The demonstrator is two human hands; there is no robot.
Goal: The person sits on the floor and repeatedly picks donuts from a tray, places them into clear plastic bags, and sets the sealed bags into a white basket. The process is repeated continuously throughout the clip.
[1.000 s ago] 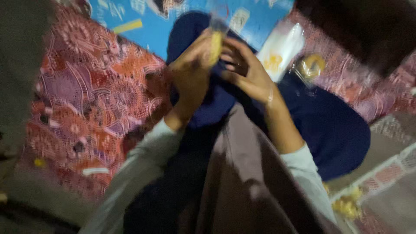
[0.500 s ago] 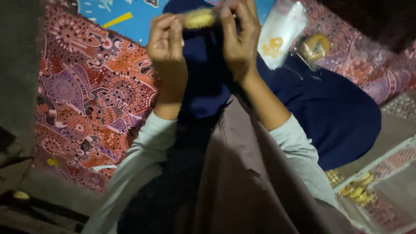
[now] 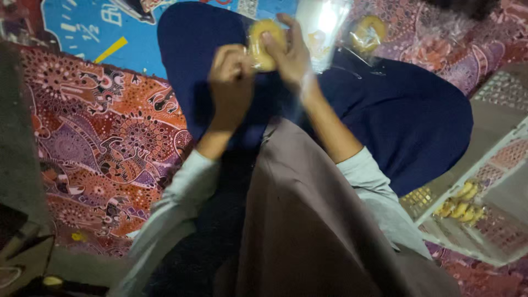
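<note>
both hands, left hand (image 3: 231, 82) and right hand (image 3: 291, 55), pinch one round yellow snack in clear plastic wrap (image 3: 265, 44) above the dark blue lap cloth (image 3: 385, 110); it seems best to keep the fingertips at the wrap's edge. one more wrapped yellow ring (image 3: 369, 33) lies beyond, one clear plastic bag (image 3: 324, 27) beside it, and one white mesh basket (image 3: 484, 181) holds several yellow pieces.

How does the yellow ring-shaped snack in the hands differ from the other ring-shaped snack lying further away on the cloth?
The held snack is pinched between the left hand and the right hand, above the dark blue lap; the far snack lies untouched on the patterned cloth. The held snack looks larger and paler, the far snack smaller and darker gold, being further off. Both seem ring-shaped and wrapped in clear plastic.
</note>
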